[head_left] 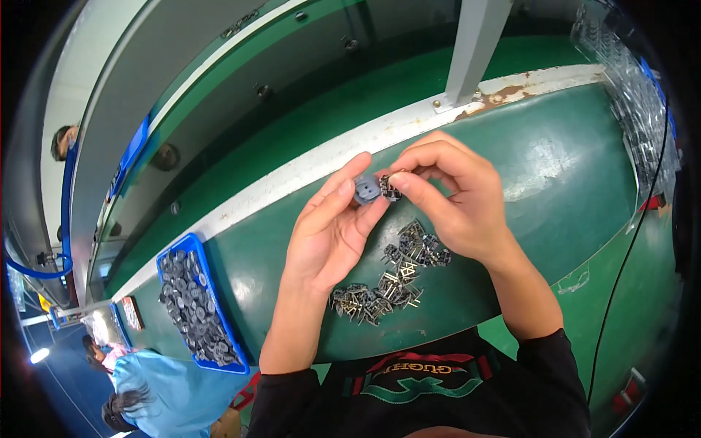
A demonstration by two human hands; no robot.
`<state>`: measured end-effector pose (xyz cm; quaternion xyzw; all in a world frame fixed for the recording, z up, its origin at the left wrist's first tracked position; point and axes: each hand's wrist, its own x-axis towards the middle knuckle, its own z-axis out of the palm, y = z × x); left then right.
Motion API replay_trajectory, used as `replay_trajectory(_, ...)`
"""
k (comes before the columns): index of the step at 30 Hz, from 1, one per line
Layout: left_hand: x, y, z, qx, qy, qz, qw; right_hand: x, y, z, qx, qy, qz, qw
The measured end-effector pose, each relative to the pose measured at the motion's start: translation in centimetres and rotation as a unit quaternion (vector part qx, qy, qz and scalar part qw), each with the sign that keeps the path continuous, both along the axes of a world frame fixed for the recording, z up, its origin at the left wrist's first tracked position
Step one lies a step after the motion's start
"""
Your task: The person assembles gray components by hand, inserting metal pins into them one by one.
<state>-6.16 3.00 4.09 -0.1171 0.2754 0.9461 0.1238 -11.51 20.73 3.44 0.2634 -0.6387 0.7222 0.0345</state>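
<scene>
My left hand [328, 226] is turned palm up, its fingers closed round a small grey plastic housing [366, 190]. Between the thumb and fingers of my right hand [456, 193] is a small dark part with metal contacts [391, 188], held right against the housing's side. Whether the two pieces are joined I cannot tell. Below my hands, loose dark parts with metal prongs [376, 299] lie in a heap on the green table [540, 168]. To the left stands a blue tray [232, 342] filled with grey round housings [191, 303].
A white rail [292, 175] and an upright post [475, 51] border the table's far side, with a dark green conveyor belt [314, 124] beyond. Stacked clear plastic trays [635, 109] sit at the far right near a hanging black cable [628, 255]. A co-worker in blue [168, 390] is at lower left.
</scene>
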Motion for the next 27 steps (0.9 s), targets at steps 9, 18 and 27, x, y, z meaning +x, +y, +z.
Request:
replay_trajectory(9,1.1,-0.5,-1.9,0.021,0.084,-0.043,0.995,0.3,0.3,0.8,0.088,0.180,-0.043,0.979)
replay_trajectory(18,2.4,0.3,-2.6,-0.017,0.117,0.012,0.993,1.2,0.2,0.8,0.112,0.210,-0.064,0.969)
replay_trajectory(27,2.3,0.4,-2.3,-0.041,0.091,0.039,0.994,1.3,-0.7,-0.1,0.155,0.248,-0.094,0.952)
